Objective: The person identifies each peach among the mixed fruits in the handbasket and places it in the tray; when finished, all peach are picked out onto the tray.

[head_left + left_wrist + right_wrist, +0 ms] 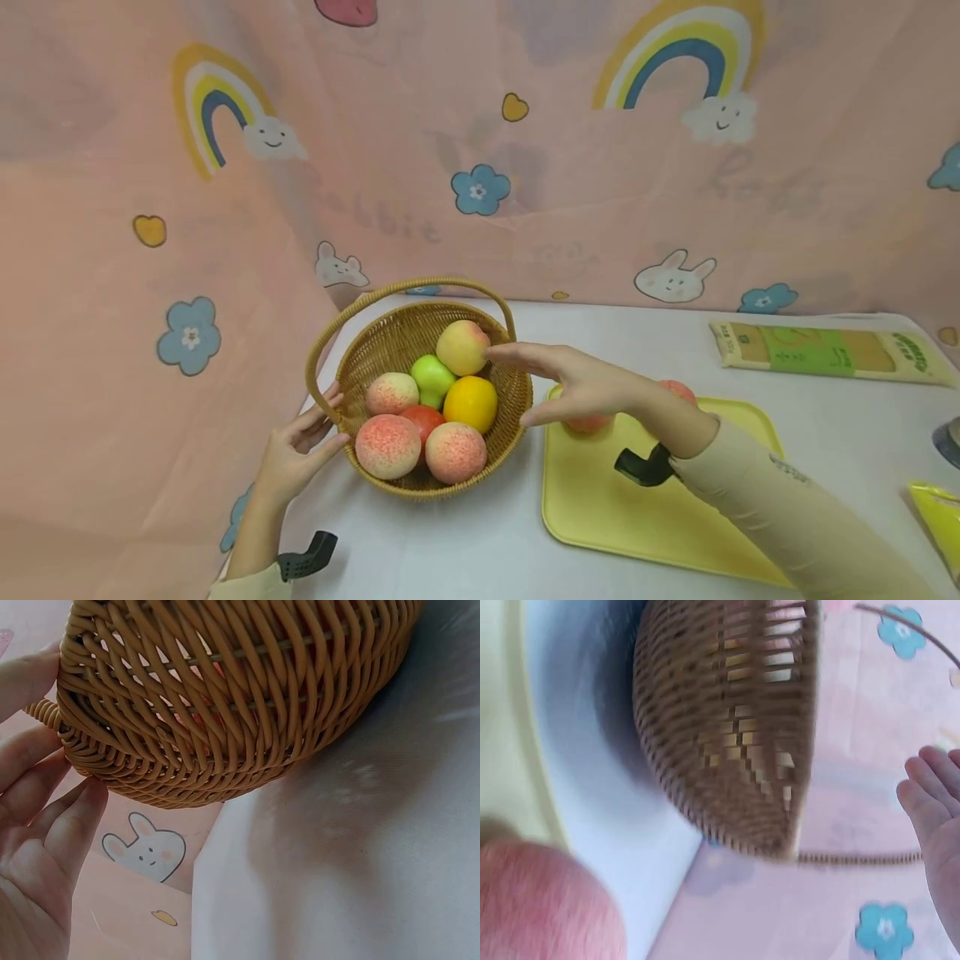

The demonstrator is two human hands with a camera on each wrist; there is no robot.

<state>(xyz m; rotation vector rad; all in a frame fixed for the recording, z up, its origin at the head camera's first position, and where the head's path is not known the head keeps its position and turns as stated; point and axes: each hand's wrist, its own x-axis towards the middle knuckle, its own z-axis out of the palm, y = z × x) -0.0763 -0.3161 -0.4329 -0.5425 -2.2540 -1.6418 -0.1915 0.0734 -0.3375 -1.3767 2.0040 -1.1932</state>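
A wicker basket [528, 400] with an arched handle [442, 282] holds several fruits. Among them are a speckled peach [387, 447], a green fruit [432, 379], a yellow fruit [471, 404] and a partly covered red fruit [424, 423]. At the basket's left side, where the handle meets the rim, my left hand [296, 454] grips it between thumb and fingers; the left wrist view shows these fingers [79, 817] against the weave. My right hand [573, 383] hovers over the right rim, fingers extended and thumb apart, near a pale yellow-pink peach [462, 347]. Nothing is in its grasp.
Right of the basket, a yellow tray [622, 517] carries a reddish fruit [588, 423] and another [678, 390], both partly hidden by my right arm. A long noodle-like packet [832, 352] lies at the back right. A yellow-green packet [937, 521] sits at the right edge.
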